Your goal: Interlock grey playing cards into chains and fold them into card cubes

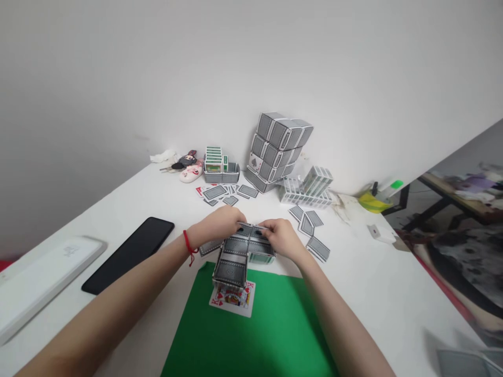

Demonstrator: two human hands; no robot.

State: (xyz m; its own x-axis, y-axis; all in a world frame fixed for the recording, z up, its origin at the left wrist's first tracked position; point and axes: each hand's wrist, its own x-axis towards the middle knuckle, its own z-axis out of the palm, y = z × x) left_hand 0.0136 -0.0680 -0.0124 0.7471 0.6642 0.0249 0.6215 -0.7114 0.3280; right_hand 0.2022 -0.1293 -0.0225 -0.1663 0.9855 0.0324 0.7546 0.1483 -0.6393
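Both my hands meet over a small structure of folded playing cards at the far edge of a green mat. My left hand, with a red string on its wrist, pinches a card at the top of the structure. My right hand grips the same card from the other side. A face-up king card lies on the mat under the structure's near end.
A tall stack of card cubes stands by the wall. Loose cards lie scattered on the white table. A black phone and a white case lie to the left, card boxes and small toys farther back.
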